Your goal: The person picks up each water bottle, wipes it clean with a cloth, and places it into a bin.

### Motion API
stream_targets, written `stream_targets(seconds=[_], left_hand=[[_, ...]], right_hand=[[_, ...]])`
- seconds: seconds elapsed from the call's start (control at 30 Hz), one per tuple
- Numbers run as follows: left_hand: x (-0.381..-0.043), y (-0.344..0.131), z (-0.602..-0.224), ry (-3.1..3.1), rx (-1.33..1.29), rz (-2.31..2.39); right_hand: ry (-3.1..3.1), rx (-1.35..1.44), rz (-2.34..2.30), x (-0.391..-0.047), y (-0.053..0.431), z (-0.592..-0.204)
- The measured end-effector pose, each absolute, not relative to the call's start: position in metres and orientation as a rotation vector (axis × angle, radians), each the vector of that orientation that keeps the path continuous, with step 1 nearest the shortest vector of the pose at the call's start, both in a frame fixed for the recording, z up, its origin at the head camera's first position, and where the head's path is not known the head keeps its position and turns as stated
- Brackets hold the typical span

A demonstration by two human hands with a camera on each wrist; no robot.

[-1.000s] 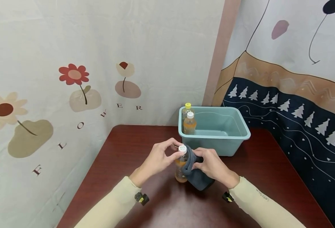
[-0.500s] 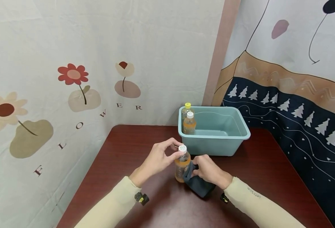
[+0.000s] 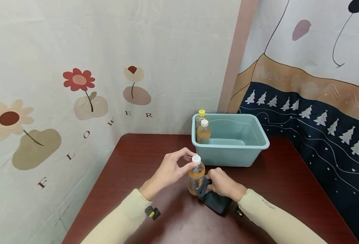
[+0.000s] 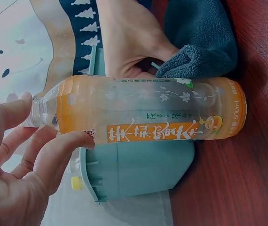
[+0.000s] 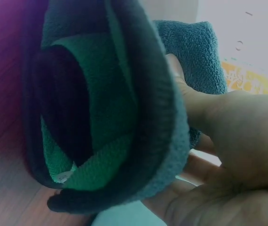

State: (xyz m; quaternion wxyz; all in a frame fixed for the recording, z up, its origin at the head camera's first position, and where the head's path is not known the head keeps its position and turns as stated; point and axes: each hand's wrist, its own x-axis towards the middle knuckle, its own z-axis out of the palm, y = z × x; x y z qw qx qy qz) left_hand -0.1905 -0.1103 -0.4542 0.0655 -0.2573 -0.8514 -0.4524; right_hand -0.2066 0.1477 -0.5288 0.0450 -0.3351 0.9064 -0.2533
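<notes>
A plastic bottle [image 3: 196, 179] with a white cap and an orange label stands upright on the table. My left hand [image 3: 171, 169] pinches it by the cap and neck between thumb and fingers. Bunched in my right hand [image 3: 226, 185] is a dark blue-grey towel [image 3: 215, 200], pressed to the bottle's lower right side. The left wrist view shows the folded towel edge [image 4: 185, 61] right along the label. Seen from the right wrist, the towel [image 5: 195, 52] hangs in loose folds, with my thumb over it and fingers behind.
Just behind the hands stands a light blue-green plastic bin [image 3: 231, 156]. Two bottles are inside at its left end: a white-capped bottle [image 3: 203, 135] in front of a yellow-capped bottle [image 3: 201, 115]. The red-brown table [image 3: 149, 149] meets a printed curtain [image 3: 173, 67] at the back.
My right hand has slid the towel down the bottle, from near the neck to the lower side, baring the shoulder and upper label. The left hand has kept its place on the cap.
</notes>
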Motion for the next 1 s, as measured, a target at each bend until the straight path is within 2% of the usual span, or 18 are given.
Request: stream_targets(seconds=[0.4, 1.0], left_hand=[[-0.192, -0.110, -0.455, -2.569, -0.772, -1.372], [-0.191, -0.111, -0.453, -2.581, -0.756, -1.338]], right_hand=[[2.755, -1.000, -0.920, -0.209, 0.153, -0.521], [2.910, -0.943, -1.017, -0.195, 0.154, -0.449]])
